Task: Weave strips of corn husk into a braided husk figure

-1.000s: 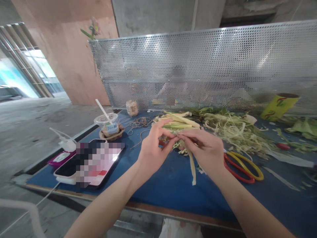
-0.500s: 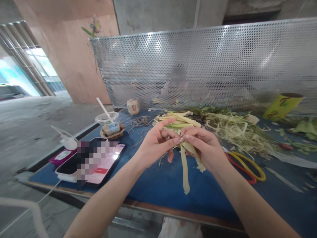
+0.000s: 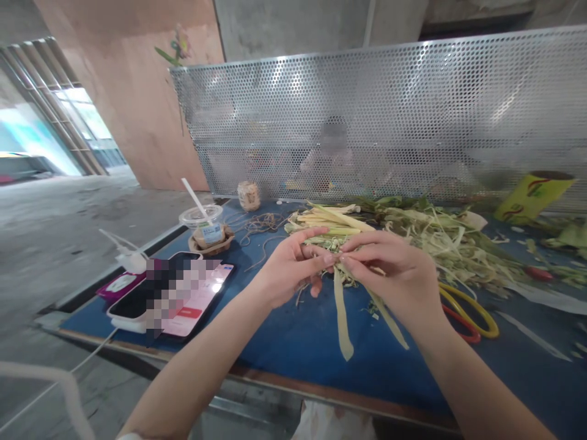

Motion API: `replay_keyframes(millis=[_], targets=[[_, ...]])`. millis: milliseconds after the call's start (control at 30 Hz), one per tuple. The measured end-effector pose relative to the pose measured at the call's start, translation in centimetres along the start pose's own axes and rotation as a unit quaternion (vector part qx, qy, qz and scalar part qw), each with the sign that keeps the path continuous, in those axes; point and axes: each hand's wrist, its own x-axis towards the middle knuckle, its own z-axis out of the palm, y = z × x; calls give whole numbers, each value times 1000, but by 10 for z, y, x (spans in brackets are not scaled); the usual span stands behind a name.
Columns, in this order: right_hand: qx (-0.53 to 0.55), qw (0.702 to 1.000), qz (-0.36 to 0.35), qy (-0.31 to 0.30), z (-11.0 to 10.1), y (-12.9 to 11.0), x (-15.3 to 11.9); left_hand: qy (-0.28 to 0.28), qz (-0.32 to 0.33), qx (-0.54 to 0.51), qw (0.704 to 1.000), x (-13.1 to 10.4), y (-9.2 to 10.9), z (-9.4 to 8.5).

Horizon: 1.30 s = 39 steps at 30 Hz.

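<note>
Near the left edge of the counter [image 3: 284, 348], a dark-screened phone in a pale case [image 3: 131, 299] sits well apart from the work, probably to stay clean. Over the middle, my left hand [image 3: 293, 267] pinches the top of a flat, pale-green, leaf-like strip [image 3: 343, 321], and my right hand [image 3: 397, 266] pinches just beside it on a second such strip [image 3: 391, 322], seemingly steadying the tops so both tails hang toward the front edge; looped red and yellow handles [image 3: 490, 319] lie rightward, handily near. The counter's top is blue, with grey concrete floor [image 3: 27, 214] beyond its left edge and a perforated silvery metal screen [image 3: 284, 122] along its far edge.
</note>
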Motion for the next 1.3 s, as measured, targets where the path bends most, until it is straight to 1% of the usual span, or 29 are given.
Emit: replay_keyframes(millis=[67,200,300,433,600,667,733,800,900,1033,1100,1167,1233,1300], targets=[[-44,997,-59,9,-2,1,0,-12,-30,-27,999,0,1,-2],[-80,982,-170,22,-4,3,2,-35,-75,-63,995,1,2,-3],[-112,967,-227,24,-5,5,4,-17,-94,-92,991,2,1,-3],[-175,936,-306,-24,-10,9,7,9,-101,-100,990,3,1,-4],[-266,890,-355,-105,-20,10,10,15,-93,-82,992,1,2,-5],[-287,875,-370,-122,-22,9,11,20,-85,-69,994,0,2,-4],[-282,882,-359,-113,-23,9,11,24,-66,-48,996,-1,2,-3],[-254,905,-330,-89,-22,9,9,30,-28,-21,999,-2,0,-1],[-211,938,-267,-66,-19,9,7,47,42,24,998,-3,-2,2],[-180,963,-181,-87,-16,9,6,80,104,99,986,-6,-2,6],[-171,968,-150,-103,-15,8,7,90,116,137,980,-7,-2,7],[-171,969,-136,-115,-15,8,8,92,123,168,974,-8,-2,7],[-179,966,-144,-120,-15,7,8,94,135,186,969,-9,-2,7],[-210,957,-166,-117,-15,7,7,102,152,191,964,-9,-2,8]])
